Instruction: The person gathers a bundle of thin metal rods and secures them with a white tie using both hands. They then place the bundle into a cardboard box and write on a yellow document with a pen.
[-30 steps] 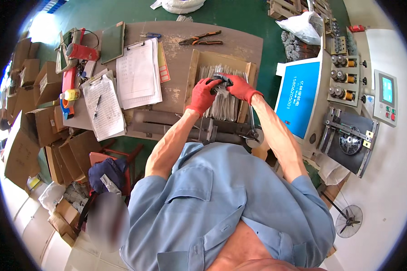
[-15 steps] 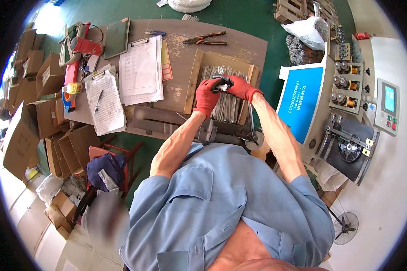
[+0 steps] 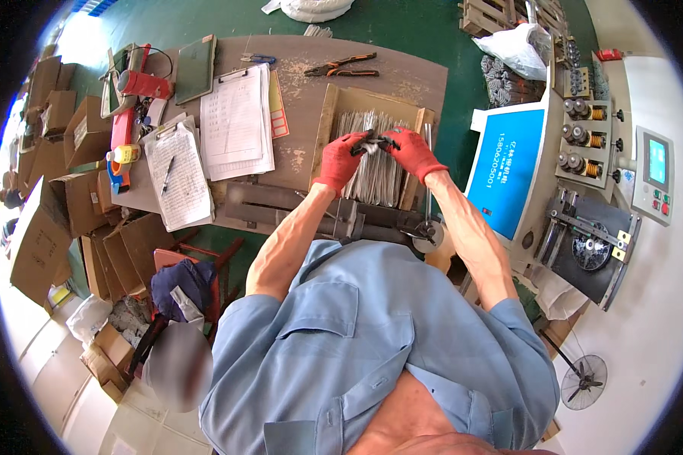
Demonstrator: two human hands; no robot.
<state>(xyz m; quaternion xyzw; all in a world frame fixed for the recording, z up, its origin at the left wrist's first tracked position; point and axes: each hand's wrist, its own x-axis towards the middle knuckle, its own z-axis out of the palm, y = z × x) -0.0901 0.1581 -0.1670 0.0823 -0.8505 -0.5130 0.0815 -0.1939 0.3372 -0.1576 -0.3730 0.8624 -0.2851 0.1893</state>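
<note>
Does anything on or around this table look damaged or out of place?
The tabletop has pale scraped patches, so it looks worn. Clipped sheets with a pen lie slanted at its edge, and cardboard boxes to the left lean in a jumble. Nothing looks spilled; the thin strips packed in the wooden-sided box seem fairly orderly.

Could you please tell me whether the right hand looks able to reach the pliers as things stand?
Probably yes: the pliers lie uncovered on the table beyond the box, with nothing visible blocking the way, though the right hand seems busy with a small piece.
</note>
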